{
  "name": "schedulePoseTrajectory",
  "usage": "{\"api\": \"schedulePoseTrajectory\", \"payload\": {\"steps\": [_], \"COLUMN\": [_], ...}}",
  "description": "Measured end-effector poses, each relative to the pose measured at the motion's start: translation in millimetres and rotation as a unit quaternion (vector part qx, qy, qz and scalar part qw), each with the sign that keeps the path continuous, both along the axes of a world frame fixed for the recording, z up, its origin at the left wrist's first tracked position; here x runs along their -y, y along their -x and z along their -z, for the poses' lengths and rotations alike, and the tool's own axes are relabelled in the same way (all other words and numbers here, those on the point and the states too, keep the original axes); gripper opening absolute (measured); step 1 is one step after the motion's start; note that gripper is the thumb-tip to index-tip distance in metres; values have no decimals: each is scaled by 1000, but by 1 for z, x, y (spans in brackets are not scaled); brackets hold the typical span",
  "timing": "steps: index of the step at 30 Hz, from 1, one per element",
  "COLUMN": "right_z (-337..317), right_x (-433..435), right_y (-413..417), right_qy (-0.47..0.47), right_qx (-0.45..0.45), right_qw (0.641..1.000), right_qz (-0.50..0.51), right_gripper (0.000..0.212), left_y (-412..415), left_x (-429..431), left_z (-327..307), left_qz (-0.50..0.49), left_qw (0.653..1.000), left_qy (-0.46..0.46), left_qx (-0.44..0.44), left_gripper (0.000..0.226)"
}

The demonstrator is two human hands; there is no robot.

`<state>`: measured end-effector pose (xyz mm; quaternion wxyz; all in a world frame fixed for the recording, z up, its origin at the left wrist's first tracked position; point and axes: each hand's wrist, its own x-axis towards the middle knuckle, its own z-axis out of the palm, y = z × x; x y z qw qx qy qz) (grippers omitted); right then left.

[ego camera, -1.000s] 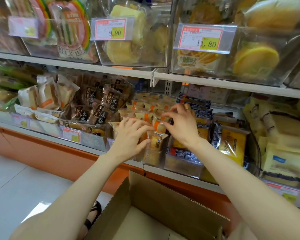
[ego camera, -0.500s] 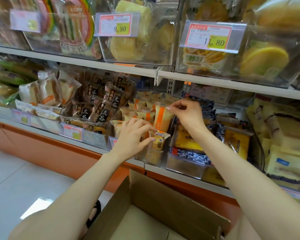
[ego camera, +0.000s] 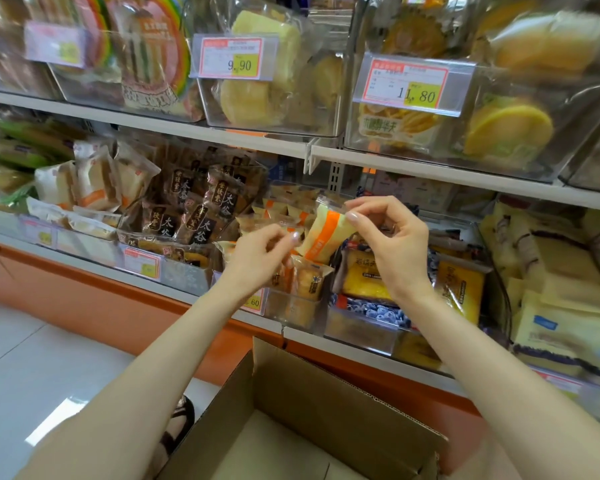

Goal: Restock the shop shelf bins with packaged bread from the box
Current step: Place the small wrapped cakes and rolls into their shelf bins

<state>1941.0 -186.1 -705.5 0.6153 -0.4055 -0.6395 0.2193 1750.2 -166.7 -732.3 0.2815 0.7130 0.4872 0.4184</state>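
While your right hand (ego camera: 392,244) pinches the top seam of one orange-striped bread packet (ego camera: 326,237), held just above its clear bin (ego camera: 291,308), your left hand (ego camera: 260,261) curls beside the packet's lower edge; you cannot tell whether it grips anything. One open cardboard box (ego camera: 326,403) sits below the shelf (ego camera: 84,265). Two price tags hang above: the 9.90 tag (ego camera: 232,58) and the 11.80 tag (ego camera: 409,84).

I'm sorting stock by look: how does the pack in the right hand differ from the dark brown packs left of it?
The orange-striped pack is pale cream with one orange band; the dark brown packs bear light characters on black labels. The orange-striped pack is pinched at its top by the right hand and hangs tilted; the dark brown packs lie piled in their bin, untouched. Both are sealed plastic wrappers.
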Motion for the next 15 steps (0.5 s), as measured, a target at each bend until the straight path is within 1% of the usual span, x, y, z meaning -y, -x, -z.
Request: {"api": "schedulePoseTrajectory", "payload": {"steps": [1, 2, 3, 4, 5, 7, 9, 10, 11, 12, 15], "right_z": [-1, 0, 4, 8, 13, 24, 29, 30, 30, 29, 26], "right_x": [3, 6, 8, 10, 11, 12, 13, 13, 13, 13, 8], "right_y": [-1, -1, 0, 1, 2, 4, 6, 6, 6, 6, 4], "right_qy": [-15, -27, -37, -48, -61, -84, -85, -79, -71, -56, 24], "right_qx": [3, 17, 44, 80, 121, 201, 239, 239, 226, 204, 142], "right_qw": [1000, 999, 997, 993, 986, 970, 961, 961, 964, 970, 987], "right_qz": [-14, -33, -56, -78, -93, -103, -113, -117, -120, -119, -70], "right_gripper": [6, 6, 5, 3, 5, 13, 15, 16, 18, 18, 13], "left_y": [-1, -1, -2, -2, -3, -3, 0, 1, 3, 4, 4], "left_x": [3, 5, 4, 4, 4, 3, 0, -1, -3, -4, -4], "left_z": [-6, -9, -10, -10, -9, -6, -1, 1, 2, 4, 4], "left_qz": [22, 39, 57, 68, 77, 80, 64, 55, 50, 46, 30], "left_qw": [990, 967, 942, 924, 914, 911, 919, 921, 922, 924, 929], "left_qy": [93, 175, 234, 269, 284, 284, 273, 272, 271, 269, 258], "left_qx": [102, 180, 233, 264, 280, 287, 278, 273, 271, 269, 265], "left_gripper": [27, 34, 40, 44, 45, 45, 63, 72, 77, 76, 53]}}
